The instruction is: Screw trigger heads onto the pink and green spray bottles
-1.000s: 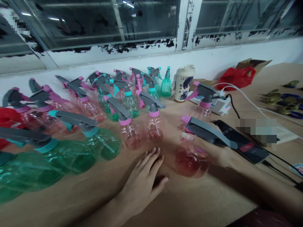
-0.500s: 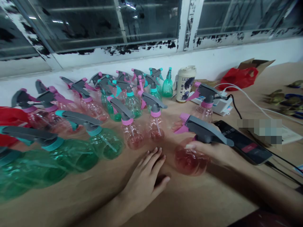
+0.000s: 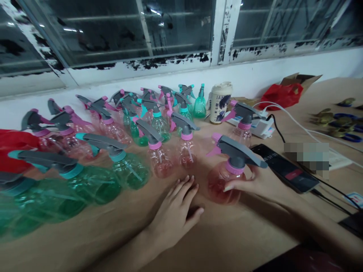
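My right hand wraps around the body of a clear pink spray bottle with a grey and pink trigger head, its thumb across the near side. The bottle stands upright on the table; most of the fingers are hidden behind it. Flat on the table to its left lies my left hand, fingers stretched out, holding nothing. Just beyond its fingertips stand two smaller-looking pink spray bottles. To the left is a green spray bottle with a grey and teal head, beside other green ones.
Several pink and green spray bottles crowd along the wall. A paper coffee cup, a white power strip and a cabled phone are at the right. Red plastic bags and metal-and-blue items lie farther off.
My right hand has moved down from the neck area to the body of the pink spray bottle. The view has shifted slightly; my left hand stays flat.
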`<state>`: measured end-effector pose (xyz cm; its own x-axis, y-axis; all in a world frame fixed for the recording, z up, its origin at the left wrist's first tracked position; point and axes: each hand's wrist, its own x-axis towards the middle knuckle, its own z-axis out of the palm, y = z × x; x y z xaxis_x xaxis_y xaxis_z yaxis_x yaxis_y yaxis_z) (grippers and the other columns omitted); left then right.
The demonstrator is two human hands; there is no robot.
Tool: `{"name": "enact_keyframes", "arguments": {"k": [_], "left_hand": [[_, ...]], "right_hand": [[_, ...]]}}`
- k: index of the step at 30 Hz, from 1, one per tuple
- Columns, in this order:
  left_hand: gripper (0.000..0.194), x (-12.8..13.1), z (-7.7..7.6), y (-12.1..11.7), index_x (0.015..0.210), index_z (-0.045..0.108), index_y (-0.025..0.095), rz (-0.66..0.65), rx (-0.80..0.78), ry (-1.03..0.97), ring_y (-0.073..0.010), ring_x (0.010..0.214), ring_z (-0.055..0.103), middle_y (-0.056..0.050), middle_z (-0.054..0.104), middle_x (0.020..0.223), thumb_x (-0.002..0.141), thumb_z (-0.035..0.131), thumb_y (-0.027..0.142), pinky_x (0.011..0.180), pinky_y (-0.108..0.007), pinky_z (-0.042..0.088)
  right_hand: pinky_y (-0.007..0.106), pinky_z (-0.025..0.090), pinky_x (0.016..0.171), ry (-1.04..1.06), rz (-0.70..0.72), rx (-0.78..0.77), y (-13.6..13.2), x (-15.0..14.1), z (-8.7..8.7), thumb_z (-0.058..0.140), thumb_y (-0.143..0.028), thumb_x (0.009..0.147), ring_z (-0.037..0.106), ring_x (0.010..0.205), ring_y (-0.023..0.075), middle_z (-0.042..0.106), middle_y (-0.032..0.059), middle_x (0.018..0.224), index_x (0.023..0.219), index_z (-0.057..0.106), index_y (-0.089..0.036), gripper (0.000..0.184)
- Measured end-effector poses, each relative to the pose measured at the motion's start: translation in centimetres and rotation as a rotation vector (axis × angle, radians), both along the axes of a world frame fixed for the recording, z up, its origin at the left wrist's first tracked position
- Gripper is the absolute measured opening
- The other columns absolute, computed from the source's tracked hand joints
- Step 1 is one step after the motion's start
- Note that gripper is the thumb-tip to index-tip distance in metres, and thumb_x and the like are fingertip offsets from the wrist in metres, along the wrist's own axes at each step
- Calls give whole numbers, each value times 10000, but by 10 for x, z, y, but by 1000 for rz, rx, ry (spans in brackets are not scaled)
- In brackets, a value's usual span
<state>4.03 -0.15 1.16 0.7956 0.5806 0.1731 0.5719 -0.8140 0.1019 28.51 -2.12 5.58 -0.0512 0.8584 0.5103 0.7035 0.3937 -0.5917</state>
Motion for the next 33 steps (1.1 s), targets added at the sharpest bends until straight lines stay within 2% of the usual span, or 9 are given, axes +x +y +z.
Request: {"name": "enact_keyframes", "arguments": {"k": [3,5,9,13,15,20,25,33], "left_hand": [[497,0,0,1,1312,424,107,0,7,2,-257,1313,332,-132,388,1417,907,496,385,1051,-455,318],[488,0,0,1,1302,436,106,1,12,-4,-259,1311,336,-133,391,1415,907,496,386,1050,-459,319],[465,0,0,0,1287,453,109,-1,16,-36,-257,1305,348,-133,409,1404,912,484,381,1046,-457,326],[456,-1,-1,1,1278,462,114,-8,33,-49,-257,1296,361,-132,435,1385,910,483,382,1041,-451,331],[460,-1,-2,2,1277,465,107,-8,48,-52,-260,1292,367,-136,435,1385,909,485,383,1038,-449,334],[459,-1,-4,2,1278,468,108,-6,60,-62,-263,1285,375,-134,428,1389,911,479,383,1033,-449,339],[453,-2,-4,2,1276,465,106,-7,46,-71,-265,1288,370,-140,423,1391,916,466,381,1029,-461,340],[467,-1,-2,1,1290,456,101,-2,23,-48,-268,1298,356,-143,413,1399,906,502,363,1039,-459,330]], "right_hand": [[472,439,938,8,-28,10,-10,3,-4,761,-512,576,538,1121,307,594,73,1205,1221,488,-239,752],[494,414,960,5,-76,19,-15,3,-6,759,-508,585,519,1144,322,570,102,1234,1267,448,-215,806],[475,483,846,-30,-166,73,-14,3,-6,704,-541,644,608,980,310,640,114,1081,1165,538,-189,650],[419,510,717,-98,-236,137,5,7,-1,676,-576,653,630,820,282,661,121,903,960,618,-151,528],[403,503,685,-139,-234,139,16,8,2,673,-540,681,626,782,271,667,119,873,954,618,-142,487],[408,483,715,-184,-268,154,39,5,9,657,-473,724,613,853,297,683,132,907,964,620,-138,414],[410,474,719,-214,-305,145,56,2,9,658,-471,715,612,847,308,681,145,881,945,615,-139,406],[437,476,716,-215,-335,123,70,2,8,661,-469,710,607,893,338,669,152,926,1004,594,-156,435]]}}
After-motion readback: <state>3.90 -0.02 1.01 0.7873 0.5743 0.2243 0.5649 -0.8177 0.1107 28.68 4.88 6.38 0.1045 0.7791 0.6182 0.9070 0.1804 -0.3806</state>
